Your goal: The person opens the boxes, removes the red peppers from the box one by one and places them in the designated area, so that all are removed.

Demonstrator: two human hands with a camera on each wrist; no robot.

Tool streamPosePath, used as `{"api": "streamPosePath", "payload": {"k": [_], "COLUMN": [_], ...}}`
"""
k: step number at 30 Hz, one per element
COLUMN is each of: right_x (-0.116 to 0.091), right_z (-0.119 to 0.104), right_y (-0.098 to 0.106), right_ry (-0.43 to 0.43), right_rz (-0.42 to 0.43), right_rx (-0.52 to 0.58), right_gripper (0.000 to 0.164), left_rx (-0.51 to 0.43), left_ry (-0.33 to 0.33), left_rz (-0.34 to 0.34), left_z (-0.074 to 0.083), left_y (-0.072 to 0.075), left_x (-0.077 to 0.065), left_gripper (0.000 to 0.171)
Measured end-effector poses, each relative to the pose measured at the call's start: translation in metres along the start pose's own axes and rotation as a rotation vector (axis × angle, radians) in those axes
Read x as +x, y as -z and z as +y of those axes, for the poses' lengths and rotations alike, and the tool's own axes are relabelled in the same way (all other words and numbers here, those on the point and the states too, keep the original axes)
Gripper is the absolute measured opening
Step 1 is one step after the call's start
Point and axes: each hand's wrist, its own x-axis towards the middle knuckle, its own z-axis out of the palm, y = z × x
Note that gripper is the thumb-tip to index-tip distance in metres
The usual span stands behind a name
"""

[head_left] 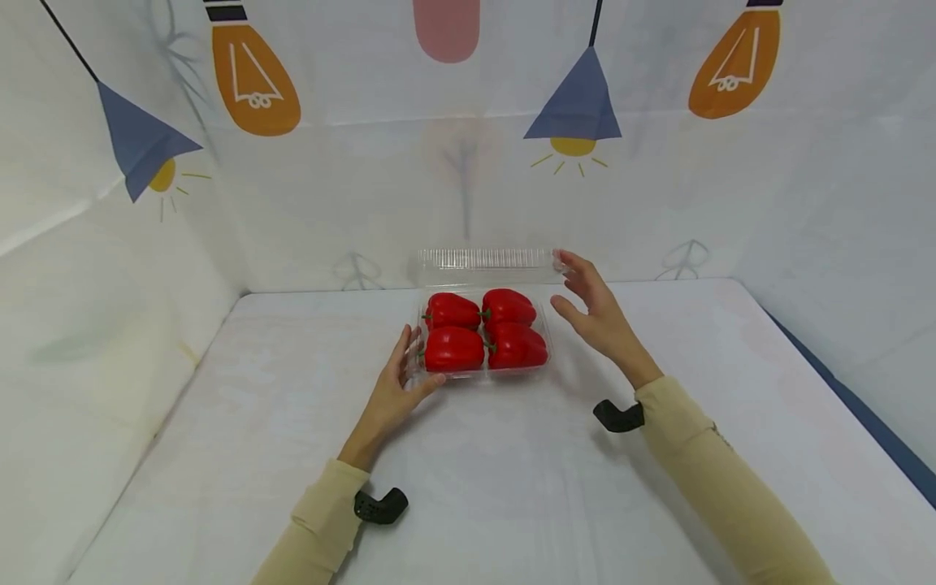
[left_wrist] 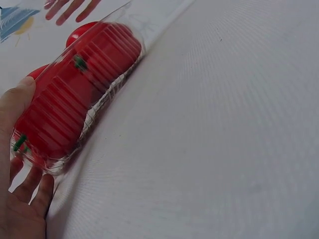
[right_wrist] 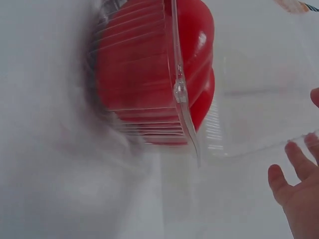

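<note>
A clear plastic clamshell container (head_left: 485, 374) holds several red bell peppers (head_left: 454, 351) with green stems. Its ribbed lid (head_left: 483, 260) is raised at the back. My left hand (head_left: 387, 398) rests at the container's left front corner, thumb along the front rim and fingers fairly straight beside the left wall. In the left wrist view the thumb (left_wrist: 22, 94) lies at the rim and the fingertips reach the container's end. With fingers spread, my right hand (head_left: 603, 321) has its upper fingertips at the lid's right edge; its thumb stands apart from the container.
The container stands on a white-covered table (head_left: 497, 479), near its back edge. White cloth walls (head_left: 329, 187) printed with lamps and bulbs surround the back and sides. A black wrist device (head_left: 380, 505) sits by the left cuff, another black device (head_left: 618, 416) by the right.
</note>
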Motion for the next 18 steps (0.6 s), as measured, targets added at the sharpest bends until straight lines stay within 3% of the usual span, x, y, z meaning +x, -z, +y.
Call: {"api": "streamPosePath", "payload": {"k": [8, 14, 18], "right_x": [0.017, 0.024, 0.026], "right_z": [0.038, 0.033, 0.025], "right_y": [0.000, -0.004, -0.005], "right_ry": [-0.064, -0.141, -0.170], "right_rz": [-0.034, -0.086, -0.126], "right_rx": [0.089, 0.143, 0.096], "right_gripper": [0.069, 0.078, 0.082], "left_rx": [0.013, 0.026, 0.033], "left_ry": [-0.007, -0.008, -0.013], "left_rz": [0.000, 0.001, 0.002], "left_z": [0.001, 0.002, 0.003], "left_y": [0.000, 0.001, 0.001], "left_x": [-0.001, -0.002, -0.001], "left_gripper": [0.094, 0.094, 0.094]}}
